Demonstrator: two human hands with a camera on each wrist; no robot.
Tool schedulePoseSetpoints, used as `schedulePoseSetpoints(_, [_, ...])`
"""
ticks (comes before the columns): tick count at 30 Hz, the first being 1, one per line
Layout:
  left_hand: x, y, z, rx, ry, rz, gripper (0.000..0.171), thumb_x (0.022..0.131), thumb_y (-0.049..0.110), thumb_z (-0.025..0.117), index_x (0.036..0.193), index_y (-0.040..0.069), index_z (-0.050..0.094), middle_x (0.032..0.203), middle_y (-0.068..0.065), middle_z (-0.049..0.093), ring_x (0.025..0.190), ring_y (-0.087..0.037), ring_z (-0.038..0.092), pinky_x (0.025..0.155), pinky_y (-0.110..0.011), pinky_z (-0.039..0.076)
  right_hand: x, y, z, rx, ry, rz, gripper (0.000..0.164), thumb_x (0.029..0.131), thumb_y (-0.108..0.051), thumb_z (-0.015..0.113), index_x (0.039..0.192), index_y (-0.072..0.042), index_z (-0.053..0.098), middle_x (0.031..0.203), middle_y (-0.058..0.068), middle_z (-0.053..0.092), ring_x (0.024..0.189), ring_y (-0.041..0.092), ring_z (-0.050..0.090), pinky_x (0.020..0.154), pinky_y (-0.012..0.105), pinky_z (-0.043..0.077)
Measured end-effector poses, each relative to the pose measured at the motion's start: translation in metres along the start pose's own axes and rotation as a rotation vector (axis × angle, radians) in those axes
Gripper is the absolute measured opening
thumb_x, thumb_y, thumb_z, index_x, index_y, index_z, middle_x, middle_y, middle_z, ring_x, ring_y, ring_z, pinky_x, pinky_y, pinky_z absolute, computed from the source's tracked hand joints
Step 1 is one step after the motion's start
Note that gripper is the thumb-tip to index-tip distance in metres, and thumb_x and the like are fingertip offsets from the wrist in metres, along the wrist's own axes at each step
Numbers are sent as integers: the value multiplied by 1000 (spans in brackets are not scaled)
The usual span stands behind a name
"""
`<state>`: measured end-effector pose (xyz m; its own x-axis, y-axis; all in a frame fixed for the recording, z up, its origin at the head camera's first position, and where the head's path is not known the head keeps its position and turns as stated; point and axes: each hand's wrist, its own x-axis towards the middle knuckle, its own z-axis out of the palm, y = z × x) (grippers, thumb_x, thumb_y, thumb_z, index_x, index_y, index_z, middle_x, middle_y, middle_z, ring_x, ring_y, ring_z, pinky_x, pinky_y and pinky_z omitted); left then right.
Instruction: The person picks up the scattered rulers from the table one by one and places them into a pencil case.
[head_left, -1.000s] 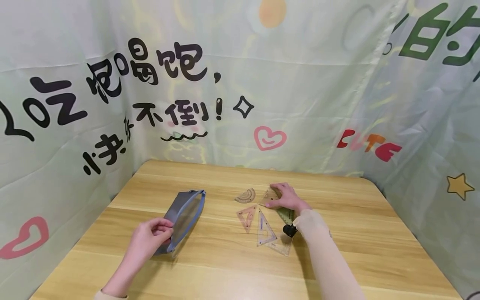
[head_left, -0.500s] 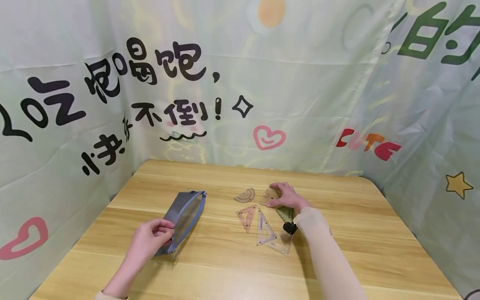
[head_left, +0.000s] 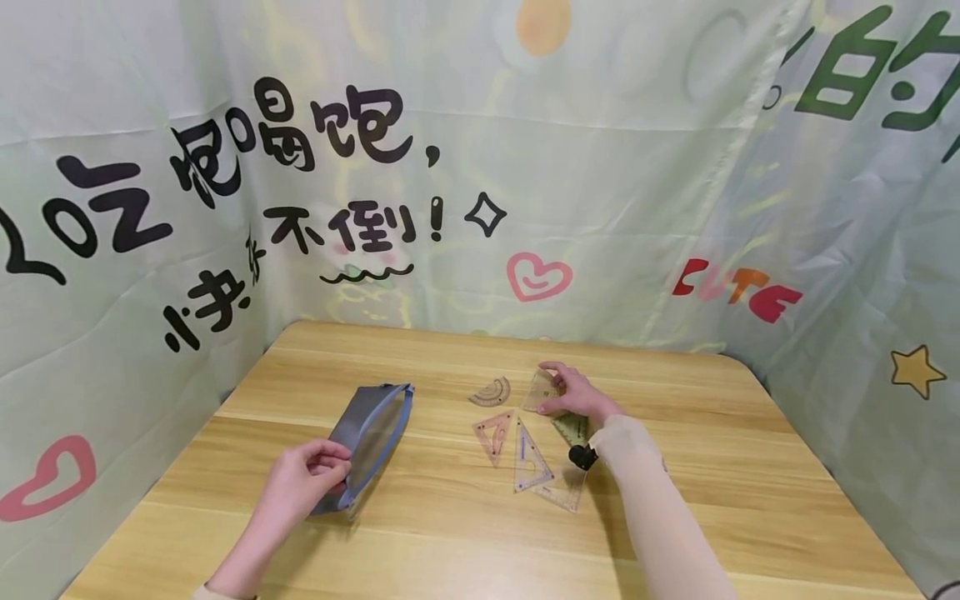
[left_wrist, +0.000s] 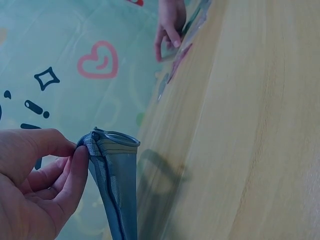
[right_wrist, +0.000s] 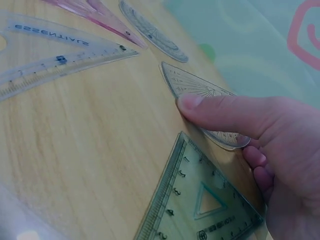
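My left hand [head_left: 300, 479] pinches the near end of the rim of a blue-grey zip pouch [head_left: 358, 421], beside the zip's pull ring [left_wrist: 117, 137] in the left wrist view. The pouch's mouth gapes toward the right. At the far side of the table, my right hand [head_left: 579, 395] holds a clear protractor [right_wrist: 187, 80] between thumb and fingers, and it looks tilted up from the wood. Just below that hand lies a green set square [right_wrist: 227, 200]. The fingertips behind the protractor are partly hidden.
A second protractor [head_left: 491, 392] lies left of my right hand. Nearer me are a pink set square [head_left: 484, 429], a clear one with blue lettering [head_left: 534, 477] and another clear one [head_left: 564, 498] partly overlapped by it. Printed cloth [head_left: 622, 208] surrounds the wooden table [head_left: 450, 550].
The protractor in my right hand has tipped up slightly and shifted a little to the right with the hand. My left hand and the pouch have barely moved.
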<state>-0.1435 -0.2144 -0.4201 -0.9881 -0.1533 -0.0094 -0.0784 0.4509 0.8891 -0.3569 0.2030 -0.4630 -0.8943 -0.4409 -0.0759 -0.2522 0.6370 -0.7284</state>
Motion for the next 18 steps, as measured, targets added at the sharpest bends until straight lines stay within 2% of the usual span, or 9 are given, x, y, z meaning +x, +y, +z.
schedulePoseSetpoints(6, [1,-1,1,0,5,-2,21,85,-1,69,104,-10,67,89,-16,71,70,-9,66,64,-23,61,3,3,-1,53,-23,-43,86,84,-13,76,154,-3,27,128,27,44,113,34,43,95,45,42])
schedulePoseSetpoints(12, [0,1,0,6,8,-2,22,85,-1,69,105,-9,68,89,-14,71,70,-9,66,64,-22,61,3,6,-3,133,-27,1,81,86,-11,74,154,-6,29,132,25,43,115,33,44,91,36,44])
schedulePoseSetpoints(18, [0,3,0,13,12,-5,21,85,-1,68,104,-8,68,90,-16,71,70,-9,66,65,-22,61,4,6,-4,124,-20,-12,79,87,-8,72,153,-1,30,128,27,48,112,32,49,88,31,47])
